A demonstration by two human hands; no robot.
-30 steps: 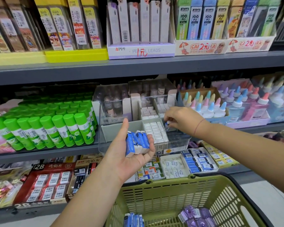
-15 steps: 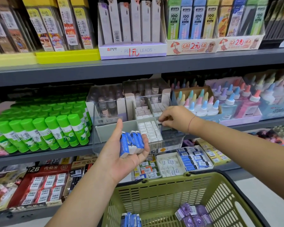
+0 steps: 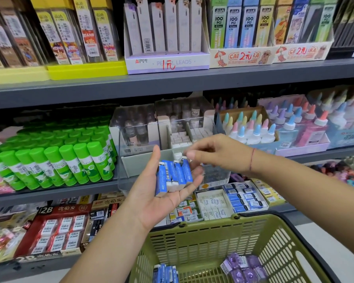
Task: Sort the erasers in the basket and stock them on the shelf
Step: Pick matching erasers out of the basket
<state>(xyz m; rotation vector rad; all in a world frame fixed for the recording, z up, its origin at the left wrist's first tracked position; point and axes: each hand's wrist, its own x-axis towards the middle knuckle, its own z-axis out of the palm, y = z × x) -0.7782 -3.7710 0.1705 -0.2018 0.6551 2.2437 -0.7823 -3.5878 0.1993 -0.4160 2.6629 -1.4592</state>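
My left hand is held palm up in front of the middle shelf, and several blue-sleeved erasers lie side by side across its palm and fingers. My right hand has come over from the right, and its thumb and fingertips pinch the white top end of one of those erasers. Below, the green basket holds more blue erasers and a pile of purple wrapped erasers. Behind my hands on the shelf stands a clear divided bin with small white erasers.
Green glue sticks fill the shelf to the left, and pastel-capped glue bottles stand to the right. Boxed erasers and red 2B eraser packs line the lower shelf. Pencil lead boxes sit on the top shelf.
My right hand left the clear bin's compartment and moved left and down to the erasers in my left hand. My left hand's fingers have flattened out under the stack.
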